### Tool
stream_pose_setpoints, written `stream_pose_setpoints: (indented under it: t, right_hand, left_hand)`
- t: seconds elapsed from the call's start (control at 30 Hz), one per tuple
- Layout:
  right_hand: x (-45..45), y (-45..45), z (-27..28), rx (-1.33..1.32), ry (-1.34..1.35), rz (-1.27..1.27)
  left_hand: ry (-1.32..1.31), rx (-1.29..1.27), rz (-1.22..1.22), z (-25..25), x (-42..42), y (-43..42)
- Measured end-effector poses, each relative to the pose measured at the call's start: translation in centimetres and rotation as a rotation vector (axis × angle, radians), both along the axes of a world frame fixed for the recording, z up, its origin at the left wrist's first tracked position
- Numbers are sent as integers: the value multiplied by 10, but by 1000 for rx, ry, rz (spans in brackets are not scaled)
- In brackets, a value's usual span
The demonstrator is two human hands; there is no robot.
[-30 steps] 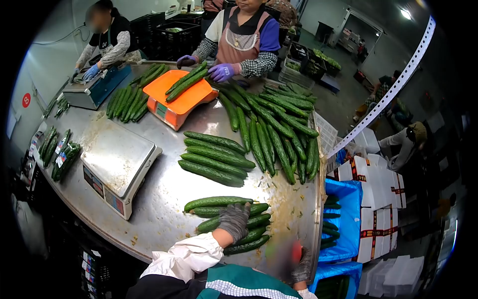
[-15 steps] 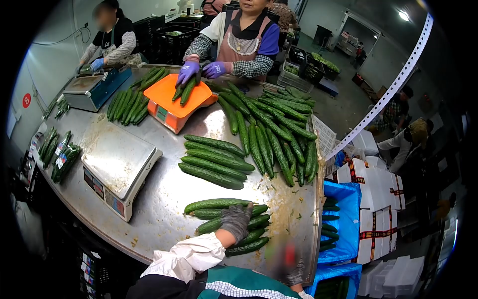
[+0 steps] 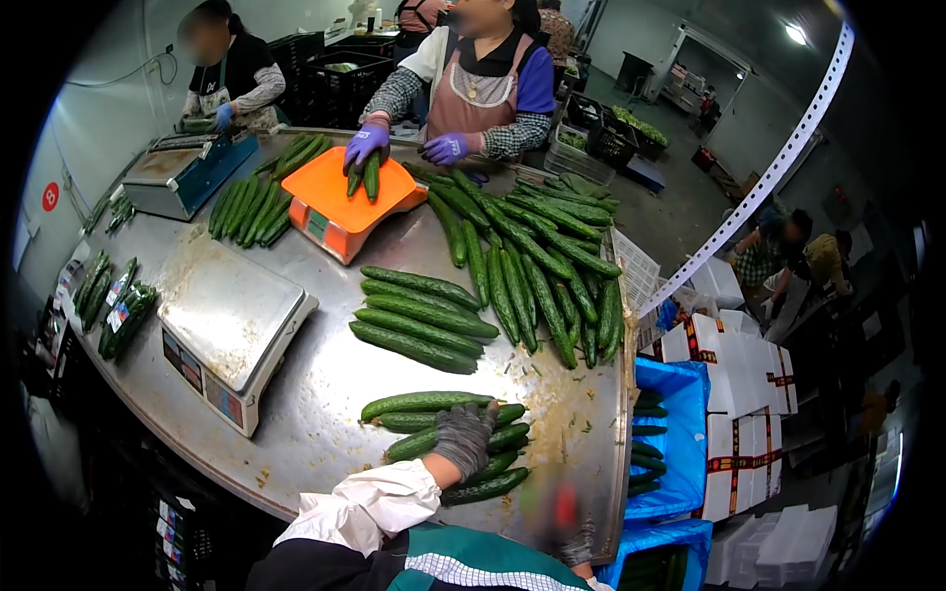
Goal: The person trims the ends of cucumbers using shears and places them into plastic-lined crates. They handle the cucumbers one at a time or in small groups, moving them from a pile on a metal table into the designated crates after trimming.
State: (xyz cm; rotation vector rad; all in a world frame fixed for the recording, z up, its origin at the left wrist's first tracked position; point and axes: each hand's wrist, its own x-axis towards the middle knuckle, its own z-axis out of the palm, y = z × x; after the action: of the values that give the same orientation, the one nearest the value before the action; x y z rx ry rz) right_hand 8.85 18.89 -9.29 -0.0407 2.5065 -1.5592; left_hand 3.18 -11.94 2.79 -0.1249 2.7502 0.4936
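Observation:
My left hand (image 3: 465,440), in a dark grey glove, lies over a row of green cucumbers (image 3: 419,402) near the front of the metal table. Its fingers stretch across the middle ones, pointing away from me. Part of my right hand (image 3: 579,544), also in a grey glove, shows at the table's front right edge. A blurred patch with a red spot sits beside it, and its fingers cannot be made out. Beyond my left hand lies a second row of cucumbers (image 3: 419,320), side by side.
A larger cucumber pile (image 3: 532,256) covers the back right. A flat scale (image 3: 232,315) stands at left. Opposite, a co-worker's purple-gloved hand (image 3: 367,145) holds cucumbers on an orange scale (image 3: 345,202). Blue-lined crates (image 3: 680,463) and white boxes (image 3: 744,463) stand right of the table.
My left hand stays on the cucumbers. The opposite co-worker's other hand has moved away from the orange scale, towards the right. The far-left co-worker's gloved hand has risen. The view has shifted slightly.

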Motion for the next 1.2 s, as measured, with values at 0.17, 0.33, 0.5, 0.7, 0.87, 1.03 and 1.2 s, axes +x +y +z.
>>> stream_pose_setpoints:
  t: [0.17,0.33,0.5,0.7,0.87,1.03,1.2]
  right_hand:
    - [2,-4,7,-42,-83,-26]
    - [3,-3,7,-22,-89,-14]
    - [6,-12,14,-23,-105,-59]
    - [3,-20,29,-336,-163,-43]
    - [-4,-43,76,-189,91,67]
    - [-17,-55,104,-55,135,174]
    - [-18,-66,117,-140,65,176]
  left_hand:
    - [-25,-44,-38,3,-1,-3]
    - [47,58,-6,3,1,-6]
    - [-25,6,0,30,0,-11]
    - [235,11,71,47,3,-17]
    - [508,29,91,48,12,-17]
    - [668,48,-6,43,17,-15]
    - [742,70,-30,42,19,-11]
